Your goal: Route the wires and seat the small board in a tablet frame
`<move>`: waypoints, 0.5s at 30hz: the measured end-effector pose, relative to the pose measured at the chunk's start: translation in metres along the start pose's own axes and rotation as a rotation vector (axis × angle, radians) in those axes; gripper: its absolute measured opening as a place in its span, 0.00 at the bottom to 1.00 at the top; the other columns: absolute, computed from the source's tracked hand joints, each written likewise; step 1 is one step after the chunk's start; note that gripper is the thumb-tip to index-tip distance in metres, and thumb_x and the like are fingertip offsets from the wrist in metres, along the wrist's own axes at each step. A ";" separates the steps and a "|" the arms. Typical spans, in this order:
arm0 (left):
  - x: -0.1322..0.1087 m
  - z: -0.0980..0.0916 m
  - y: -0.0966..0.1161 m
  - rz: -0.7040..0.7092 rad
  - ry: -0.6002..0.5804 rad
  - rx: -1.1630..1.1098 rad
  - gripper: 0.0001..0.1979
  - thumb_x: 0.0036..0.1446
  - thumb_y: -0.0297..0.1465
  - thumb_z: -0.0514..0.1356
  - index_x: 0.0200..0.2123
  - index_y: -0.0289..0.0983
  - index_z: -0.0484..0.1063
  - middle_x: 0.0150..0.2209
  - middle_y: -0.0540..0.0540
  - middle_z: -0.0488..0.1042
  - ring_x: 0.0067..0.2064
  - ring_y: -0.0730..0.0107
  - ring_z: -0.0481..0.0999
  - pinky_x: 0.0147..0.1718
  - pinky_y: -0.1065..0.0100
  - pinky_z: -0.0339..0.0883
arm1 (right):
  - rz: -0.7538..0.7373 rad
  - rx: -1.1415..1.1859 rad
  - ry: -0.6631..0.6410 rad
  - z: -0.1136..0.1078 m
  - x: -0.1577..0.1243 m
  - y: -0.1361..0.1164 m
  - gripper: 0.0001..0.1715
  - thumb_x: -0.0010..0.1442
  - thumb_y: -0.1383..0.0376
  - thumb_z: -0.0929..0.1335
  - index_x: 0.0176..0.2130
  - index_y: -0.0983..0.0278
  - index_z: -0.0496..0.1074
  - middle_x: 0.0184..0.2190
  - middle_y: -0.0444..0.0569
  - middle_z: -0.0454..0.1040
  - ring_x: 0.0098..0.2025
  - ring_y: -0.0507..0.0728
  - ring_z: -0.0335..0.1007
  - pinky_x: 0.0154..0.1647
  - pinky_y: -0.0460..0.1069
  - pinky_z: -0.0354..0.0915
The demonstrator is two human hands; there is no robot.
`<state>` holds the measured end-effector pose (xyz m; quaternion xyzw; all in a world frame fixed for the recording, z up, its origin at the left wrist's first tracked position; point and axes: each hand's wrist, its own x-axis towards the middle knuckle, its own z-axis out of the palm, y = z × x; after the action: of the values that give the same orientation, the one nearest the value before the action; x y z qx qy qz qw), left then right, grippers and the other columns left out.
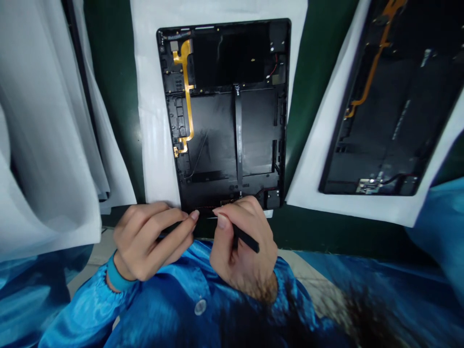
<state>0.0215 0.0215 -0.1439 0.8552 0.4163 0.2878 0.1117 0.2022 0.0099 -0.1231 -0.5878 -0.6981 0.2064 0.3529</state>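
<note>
An opened tablet back housing (257, 154), black inside, lies in front of me with its lower edge at my hands. A gold flex cable (189, 106) runs down its left side, and a dark ribbon cable (239, 140) runs down its middle. My right hand (244, 246) is closed on a slim black stick-like tool (246, 239), its flat end sticking out toward the lower right. My left hand (154, 237) is pinched at the housing's lower left edge; something black shows under its fingers, too hidden to name. A thin red wire (207, 208) shows between my fingertips.
White foam sheet (155, 121) lies under the housing on a dark green table (112, 72). A second tablet housing (384, 125) rests on white sheet at the right. White wrapping sheets (43, 121) are stacked at the left. Blue cloth (435, 222) shows at the right edge.
</note>
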 end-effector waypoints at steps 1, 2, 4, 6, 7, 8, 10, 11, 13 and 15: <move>0.002 0.000 -0.002 0.058 0.021 0.022 0.16 0.53 0.26 0.70 0.46 0.39 0.77 0.36 0.50 0.80 0.38 0.66 0.78 0.34 0.65 0.76 | 0.001 -0.004 -0.005 -0.001 0.000 0.000 0.11 0.63 0.77 0.64 0.42 0.65 0.68 0.31 0.49 0.73 0.34 0.55 0.65 0.35 0.53 0.65; 0.003 0.001 -0.003 0.091 0.042 0.041 0.16 0.52 0.26 0.71 0.45 0.37 0.77 0.35 0.50 0.80 0.38 0.66 0.77 0.33 0.64 0.75 | -0.006 -0.007 -0.010 -0.002 0.000 0.001 0.11 0.63 0.77 0.64 0.42 0.65 0.68 0.31 0.49 0.73 0.34 0.55 0.65 0.35 0.53 0.65; 0.004 0.002 -0.004 0.091 0.061 0.062 0.16 0.51 0.27 0.71 0.45 0.36 0.77 0.33 0.50 0.80 0.37 0.64 0.76 0.32 0.64 0.74 | -0.025 -0.032 -0.018 -0.004 0.001 0.003 0.10 0.63 0.76 0.64 0.42 0.64 0.68 0.32 0.49 0.75 0.34 0.55 0.66 0.35 0.53 0.64; 0.004 0.003 -0.004 0.096 0.052 0.086 0.18 0.51 0.28 0.71 0.46 0.37 0.77 0.33 0.50 0.80 0.36 0.64 0.75 0.31 0.63 0.73 | -0.026 -0.073 -0.025 -0.007 0.003 0.005 0.08 0.64 0.75 0.66 0.41 0.63 0.69 0.32 0.47 0.77 0.33 0.55 0.67 0.36 0.53 0.62; 0.004 0.003 -0.003 0.096 0.040 0.100 0.18 0.52 0.28 0.71 0.47 0.37 0.77 0.33 0.51 0.80 0.36 0.64 0.75 0.31 0.63 0.73 | -0.022 -0.090 -0.029 -0.009 0.004 0.006 0.07 0.64 0.74 0.66 0.41 0.63 0.69 0.31 0.46 0.77 0.33 0.55 0.68 0.36 0.53 0.62; 0.004 0.003 -0.003 0.097 0.030 0.115 0.19 0.52 0.29 0.70 0.48 0.37 0.77 0.32 0.51 0.80 0.36 0.64 0.75 0.30 0.63 0.73 | -0.019 -0.101 -0.033 -0.011 0.005 0.006 0.06 0.64 0.74 0.66 0.40 0.63 0.70 0.31 0.46 0.78 0.33 0.55 0.69 0.36 0.53 0.61; 0.004 0.003 -0.003 0.108 0.011 0.143 0.19 0.53 0.29 0.69 0.50 0.38 0.77 0.32 0.52 0.80 0.36 0.64 0.75 0.30 0.64 0.72 | -0.014 -0.100 -0.049 -0.014 0.007 0.007 0.06 0.65 0.74 0.66 0.40 0.63 0.70 0.31 0.46 0.77 0.33 0.54 0.69 0.37 0.53 0.61; 0.005 0.002 -0.003 0.118 0.005 0.156 0.19 0.54 0.29 0.69 0.50 0.38 0.77 0.32 0.52 0.80 0.35 0.64 0.75 0.30 0.64 0.72 | -0.005 -0.095 -0.054 -0.015 0.007 0.008 0.07 0.65 0.74 0.65 0.40 0.63 0.70 0.31 0.46 0.77 0.33 0.54 0.70 0.37 0.53 0.62; 0.005 0.001 -0.004 0.137 -0.004 0.173 0.20 0.53 0.30 0.69 0.51 0.39 0.77 0.32 0.53 0.80 0.35 0.64 0.75 0.29 0.64 0.71 | 0.015 -0.086 -0.056 -0.016 0.008 0.008 0.07 0.65 0.74 0.65 0.40 0.63 0.70 0.31 0.46 0.76 0.34 0.54 0.70 0.37 0.52 0.63; 0.006 0.001 -0.005 0.153 -0.018 0.181 0.21 0.53 0.30 0.70 0.51 0.38 0.77 0.32 0.52 0.80 0.35 0.64 0.74 0.29 0.63 0.70 | 0.035 -0.080 -0.054 -0.016 0.007 0.007 0.08 0.65 0.74 0.65 0.40 0.63 0.70 0.31 0.46 0.76 0.34 0.54 0.69 0.37 0.52 0.64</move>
<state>0.0218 0.0295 -0.1450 0.8937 0.3729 0.2490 0.0152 0.2188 0.0160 -0.1157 -0.6078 -0.7046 0.2002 0.3066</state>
